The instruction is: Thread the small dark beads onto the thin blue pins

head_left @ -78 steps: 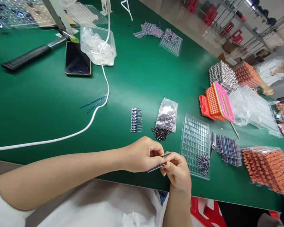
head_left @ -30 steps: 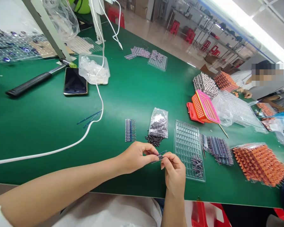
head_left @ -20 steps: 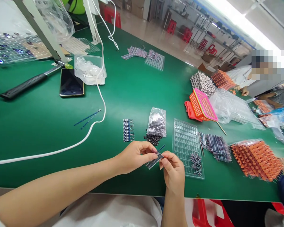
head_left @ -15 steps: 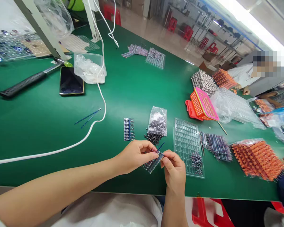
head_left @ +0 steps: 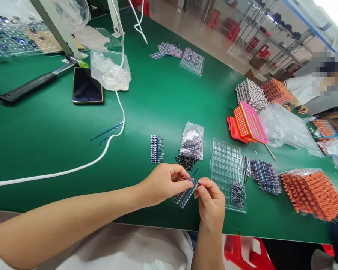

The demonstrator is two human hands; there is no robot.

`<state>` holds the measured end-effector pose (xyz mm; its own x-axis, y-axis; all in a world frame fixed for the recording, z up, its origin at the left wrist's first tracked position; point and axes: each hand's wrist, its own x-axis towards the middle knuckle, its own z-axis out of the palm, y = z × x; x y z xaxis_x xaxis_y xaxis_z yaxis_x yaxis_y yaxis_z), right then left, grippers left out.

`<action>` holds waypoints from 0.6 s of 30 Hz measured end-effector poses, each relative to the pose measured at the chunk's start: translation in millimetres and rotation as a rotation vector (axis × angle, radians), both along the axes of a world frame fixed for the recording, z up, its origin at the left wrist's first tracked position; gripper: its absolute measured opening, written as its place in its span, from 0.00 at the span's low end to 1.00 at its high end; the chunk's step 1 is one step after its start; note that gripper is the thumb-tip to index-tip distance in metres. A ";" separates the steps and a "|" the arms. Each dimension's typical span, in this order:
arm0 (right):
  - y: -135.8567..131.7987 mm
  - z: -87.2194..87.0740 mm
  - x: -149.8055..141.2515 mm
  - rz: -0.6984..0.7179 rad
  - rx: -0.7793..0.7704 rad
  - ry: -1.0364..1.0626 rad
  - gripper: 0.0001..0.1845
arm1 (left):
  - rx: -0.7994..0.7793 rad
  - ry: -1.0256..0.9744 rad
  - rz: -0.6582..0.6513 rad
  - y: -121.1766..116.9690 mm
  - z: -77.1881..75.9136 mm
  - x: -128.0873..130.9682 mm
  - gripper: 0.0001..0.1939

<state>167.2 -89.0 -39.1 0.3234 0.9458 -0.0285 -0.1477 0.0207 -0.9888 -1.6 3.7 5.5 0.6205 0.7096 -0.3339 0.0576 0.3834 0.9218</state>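
My left hand point(head_left: 163, 183) pinches a blue strip with a row of small metal-pinned pieces point(head_left: 186, 195) between thumb and fingers. The strip slants downward, its lower part showing below the thumb. Close against its right end, my right hand point(head_left: 212, 200) is closed in a pinch; what sits between those fingertips is too small to make out. Just beyond the hands lie small black beads point(head_left: 186, 162), spilled by a clear plastic bag point(head_left: 192, 140) holding more. A similar strip of pinned pieces point(head_left: 157, 149) lies flat to the left of the bag.
Right of my hands is a clear compartment tray point(head_left: 225, 161) with loose pins point(head_left: 237, 192). Beyond it lie stacked strips point(head_left: 263, 175), orange stacked pieces point(head_left: 312, 193) and a pink-orange basket point(head_left: 249, 122). A white cable point(head_left: 101, 155), phone point(head_left: 88, 85) and hammer point(head_left: 30, 87) lie left.
The strip in my left hand has turned, so more of its row faces up and hangs below the thumb. My right fingers stay at its end. The camera view has shifted.
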 end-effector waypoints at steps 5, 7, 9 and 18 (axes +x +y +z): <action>0.1 2.1 -1.0 -0.001 -0.008 0.016 0.05 | 0.078 0.038 -0.012 -2.2 -0.9 -0.8 0.10; 0.5 3.3 -1.4 -0.001 -0.005 0.025 0.06 | 0.121 0.060 -0.008 -2.7 0.2 -0.8 0.10; 0.9 4.0 -1.6 -0.002 -0.006 0.029 0.06 | 0.160 0.079 -0.004 -2.8 1.9 -0.9 0.09; 0.4 3.4 -2.6 0.000 -0.045 0.025 0.04 | 0.274 0.102 0.008 -4.2 5.4 -0.5 0.07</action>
